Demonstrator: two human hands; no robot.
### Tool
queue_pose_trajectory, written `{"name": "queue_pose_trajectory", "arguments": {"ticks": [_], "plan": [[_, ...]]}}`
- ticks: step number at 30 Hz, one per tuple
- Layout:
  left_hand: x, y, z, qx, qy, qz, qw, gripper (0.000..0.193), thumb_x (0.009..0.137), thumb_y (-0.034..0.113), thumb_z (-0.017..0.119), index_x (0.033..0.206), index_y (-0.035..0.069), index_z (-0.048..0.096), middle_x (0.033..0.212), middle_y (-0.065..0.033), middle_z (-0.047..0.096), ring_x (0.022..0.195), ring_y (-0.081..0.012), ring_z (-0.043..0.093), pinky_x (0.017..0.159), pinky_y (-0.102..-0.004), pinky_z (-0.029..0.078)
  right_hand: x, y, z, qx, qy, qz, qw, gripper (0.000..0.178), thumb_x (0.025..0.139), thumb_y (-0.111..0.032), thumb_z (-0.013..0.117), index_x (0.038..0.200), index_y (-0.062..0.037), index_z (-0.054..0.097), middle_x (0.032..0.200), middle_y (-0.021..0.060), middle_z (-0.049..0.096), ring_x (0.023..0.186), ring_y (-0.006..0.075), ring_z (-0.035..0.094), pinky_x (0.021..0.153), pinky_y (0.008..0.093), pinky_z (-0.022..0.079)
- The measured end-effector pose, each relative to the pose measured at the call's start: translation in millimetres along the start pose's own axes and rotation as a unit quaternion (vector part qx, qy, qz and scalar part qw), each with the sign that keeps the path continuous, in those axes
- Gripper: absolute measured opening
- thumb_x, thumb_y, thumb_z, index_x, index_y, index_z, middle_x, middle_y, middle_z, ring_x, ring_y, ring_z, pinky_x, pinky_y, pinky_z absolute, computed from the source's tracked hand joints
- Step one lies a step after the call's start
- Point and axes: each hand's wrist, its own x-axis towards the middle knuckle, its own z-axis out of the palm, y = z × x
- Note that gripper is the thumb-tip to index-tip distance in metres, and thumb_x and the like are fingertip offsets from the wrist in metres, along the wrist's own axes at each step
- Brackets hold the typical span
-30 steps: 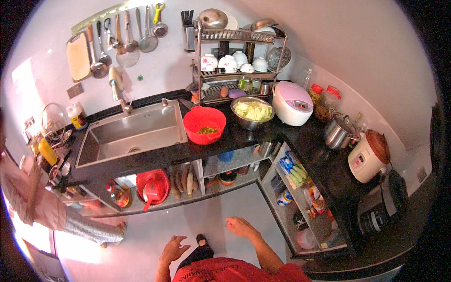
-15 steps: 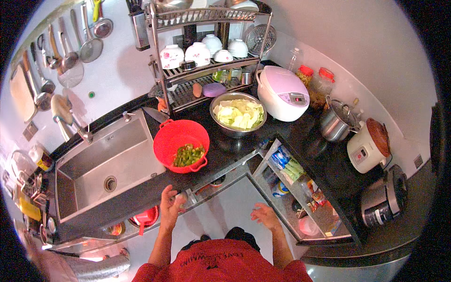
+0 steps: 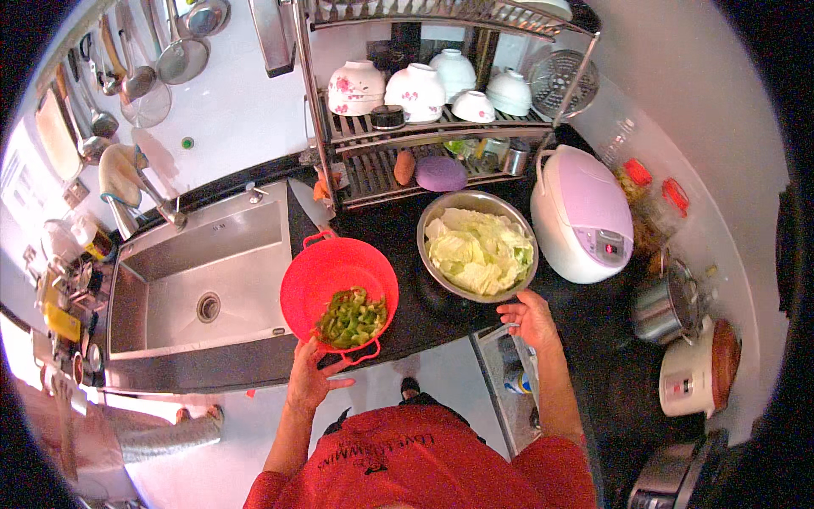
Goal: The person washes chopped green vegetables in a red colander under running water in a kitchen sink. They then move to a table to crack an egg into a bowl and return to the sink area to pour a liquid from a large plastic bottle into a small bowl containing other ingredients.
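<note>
Black countertop point(image 3: 415, 318) runs across the view. Steel dish rack point(image 3: 366, 178) at the back; stainless-steel sink point(image 3: 254, 267) at left. Pink-and-white rice cooker point(image 3: 585, 216), lid down, right of the rack. Steel bowl point(image 3: 473, 297) just beside the cooker, filled with pale cabbage leaves point(image 3: 475, 248). Red two-handled basin point(image 3: 326, 263) on the counter between sink and bowl. Left hand point(image 3: 309, 377): thumb spread wide, fingertips at basin's near rim; contact uncertain. Right hand point(image 3: 532, 321): fingers loosely parted, at bowl's near-right rim; touch unclear. Chopped green peppers point(image 3: 349, 318) heaped toward basin's near side.
</note>
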Motion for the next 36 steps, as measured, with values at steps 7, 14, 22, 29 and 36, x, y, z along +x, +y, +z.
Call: {"name": "queue_pose_trajectory", "arguments": {"ticks": [7,14,22,29,36], "plan": [[26.8,-9.5,9.6,0.025,0.044,0.025,0.998,0.051,0.081,0.024,0.054,0.128,0.012,0.037,0.113,-0.0176,0.054,0.089,-0.0370,0.060,0.061,-0.0574,0.054,61.7,-10.6,-18.8,0.009,-0.048,0.123,0.991,0.033,0.078,-0.036,0.049,0.101,-0.0122,0.053,0.083,0.0105,0.064,0.064,0.0206,0.059,0.052,0.0367,0.041],[33.7,-11.8,20.4,-0.029,0.098,0.003,0.995,0.051,0.072,-0.001,0.047,0.121,0.009,0.043,0.112,-0.0135,0.054,0.091,-0.0290,0.060,0.063,-0.0535,0.054,84.4,-0.4,-49.4,0.073,-0.088,0.210,0.971,0.044,0.081,-0.050,0.049,0.103,-0.0115,0.055,0.082,0.0087,0.064,0.063,0.0251,0.060,0.047,0.0365,0.043],[15.2,-20.4,13.1,-0.151,0.094,0.115,0.977,0.058,0.068,-0.014,0.043,0.124,0.002,0.042,0.116,-0.0150,0.054,0.106,-0.0312,0.054,0.089,-0.0474,0.046,88.7,-1.1,-44.9,0.113,-0.124,0.187,0.968,0.048,0.081,-0.051,0.047,0.111,-0.0132,0.052,0.094,0.0060,0.063,0.072,0.0261,0.061,0.046,0.0369,0.044],[-63.9,-11.6,-31.5,-0.211,0.178,0.223,0.935,0.059,0.070,-0.012,0.040,0.127,0.000,0.036,0.126,-0.0186,0.045,0.112,-0.0368,0.048,0.093,-0.0540,0.041,79.3,20.3,-54.5,0.165,-0.084,0.121,0.975,0.044,0.079,-0.035,0.054,0.118,-0.0144,0.049,0.106,0.0061,0.060,0.084,0.0254,0.061,0.053,0.0375,0.053],[-128.9,-5.7,-67.4,-0.238,0.227,0.290,0.899,0.068,0.067,-0.010,0.042,0.132,0.000,0.028,0.130,-0.0213,0.040,0.116,-0.0385,0.044,0.094,-0.0556,0.040,0.3,26.2,-2.8,0.021,-0.086,0.026,0.996,0.053,0.070,-0.019,0.068,0.119,-0.0117,0.048,0.118,0.0117,0.053,0.098,0.0304,0.057,0.082,0.0417,0.049]]}}
